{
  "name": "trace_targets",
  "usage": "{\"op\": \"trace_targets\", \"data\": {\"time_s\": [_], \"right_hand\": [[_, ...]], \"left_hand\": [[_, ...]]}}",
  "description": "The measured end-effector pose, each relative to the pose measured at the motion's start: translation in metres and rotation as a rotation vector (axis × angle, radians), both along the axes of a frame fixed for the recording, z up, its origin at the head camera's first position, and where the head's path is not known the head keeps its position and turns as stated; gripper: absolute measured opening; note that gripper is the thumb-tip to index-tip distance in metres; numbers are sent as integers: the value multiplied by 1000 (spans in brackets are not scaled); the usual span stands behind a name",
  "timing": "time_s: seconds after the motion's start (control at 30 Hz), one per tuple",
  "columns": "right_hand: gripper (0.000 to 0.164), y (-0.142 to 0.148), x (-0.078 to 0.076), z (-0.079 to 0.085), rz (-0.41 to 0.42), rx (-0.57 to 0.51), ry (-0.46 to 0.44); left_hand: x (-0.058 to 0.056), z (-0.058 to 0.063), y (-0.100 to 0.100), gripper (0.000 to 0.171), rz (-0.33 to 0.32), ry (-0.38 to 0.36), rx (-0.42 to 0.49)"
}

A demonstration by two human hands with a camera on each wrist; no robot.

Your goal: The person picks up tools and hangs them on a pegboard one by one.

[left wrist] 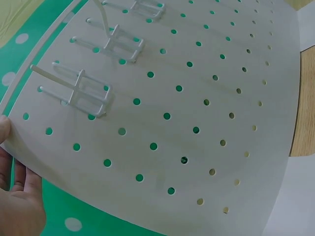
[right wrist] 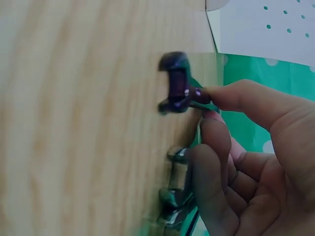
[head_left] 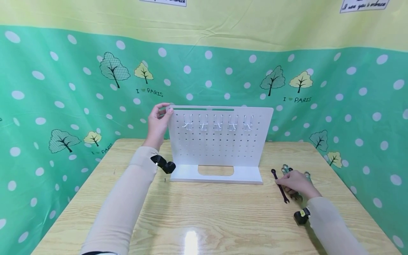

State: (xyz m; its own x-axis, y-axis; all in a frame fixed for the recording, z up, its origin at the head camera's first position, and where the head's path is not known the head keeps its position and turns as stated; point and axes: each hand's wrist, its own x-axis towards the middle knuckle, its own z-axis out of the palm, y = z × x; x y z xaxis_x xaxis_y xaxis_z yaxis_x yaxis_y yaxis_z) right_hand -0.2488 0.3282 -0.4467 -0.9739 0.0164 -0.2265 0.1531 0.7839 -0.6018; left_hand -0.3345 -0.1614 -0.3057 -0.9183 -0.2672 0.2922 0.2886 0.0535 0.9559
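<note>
A white pegboard stand (head_left: 220, 150) stands upright at the middle of the table, with a row of several white wire hooks (left wrist: 93, 91) near its top. At its upper left corner my left hand (head_left: 157, 125) holds the board's edge between thumb and fingers. Over on the right, my right hand (head_left: 298, 182) pinches a dark purple open-end wrench (right wrist: 178, 86) between thumb and index finger. Other shiny wrenches (head_left: 285, 168) lie beneath and beside that hand, partly hidden by it.
The wooden table (head_left: 223, 212) carries the board and wrenches. A cutout (head_left: 215, 170) opens in the stand's base. Close behind hangs a green and yellow curtain (head_left: 207, 63) with dots and trees. Each wrist wears a small black camera (head_left: 163, 164).
</note>
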Motion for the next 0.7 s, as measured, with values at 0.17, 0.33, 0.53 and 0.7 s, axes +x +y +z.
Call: {"op": "trace_targets", "data": {"time_s": [0.17, 0.33, 0.53, 0.7], "right_hand": [[35, -1, 0, 2, -2, 2, -7], [31, 0, 0, 5, 15, 1, -21], [30, 3, 0, 6, 20, -33, -32], [31, 4, 0, 5, 38, -58, -37]], "left_hand": [[1, 0, 0, 31, -7, -2, 0], [1, 0, 0, 35, -13, -10, -5], [1, 1, -1, 37, -14, -11, -13], [1, 2, -2, 32, -15, -18, -12]]}}
